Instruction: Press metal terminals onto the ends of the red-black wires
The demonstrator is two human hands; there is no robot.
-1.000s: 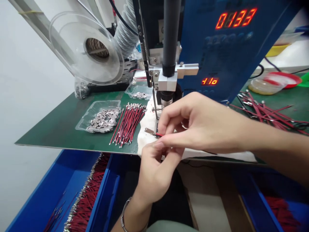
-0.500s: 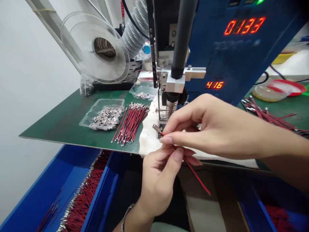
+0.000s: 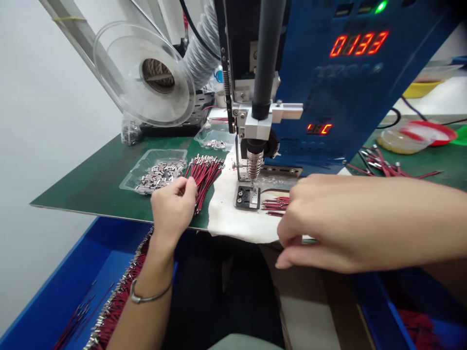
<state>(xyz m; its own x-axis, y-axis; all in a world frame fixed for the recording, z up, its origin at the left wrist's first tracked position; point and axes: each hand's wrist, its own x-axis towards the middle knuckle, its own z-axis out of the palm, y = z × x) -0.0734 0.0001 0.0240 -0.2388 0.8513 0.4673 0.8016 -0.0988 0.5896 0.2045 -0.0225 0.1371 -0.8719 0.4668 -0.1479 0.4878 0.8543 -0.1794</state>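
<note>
My left hand [image 3: 173,204] reaches over the green board [image 3: 91,189] to a bundle of red wires [image 3: 205,171]. Its fingers are curled at the near ends of the wires, and what they pinch is hidden. My right hand [image 3: 328,223] hovers at the table's front edge, just right of a small pile of red wires [image 3: 275,204]. The thumb hangs apart from the bent fingers, with nothing visible between them. A metal jig [image 3: 248,197] sits on a white cloth [image 3: 233,221] under the machine's tip [image 3: 254,167].
A clear tray of metal terminals [image 3: 160,175] lies left of the bundle. Behind stand a clear reel [image 3: 146,73] and the blue machine with red displays [image 3: 359,43]. More red wires [image 3: 383,167] lie at right. A blue bin [image 3: 120,301] below holds wires.
The red wire held between both hands is gone from them. My left hand moved left to the wire bundle. My right hand dropped toward the front edge.
</note>
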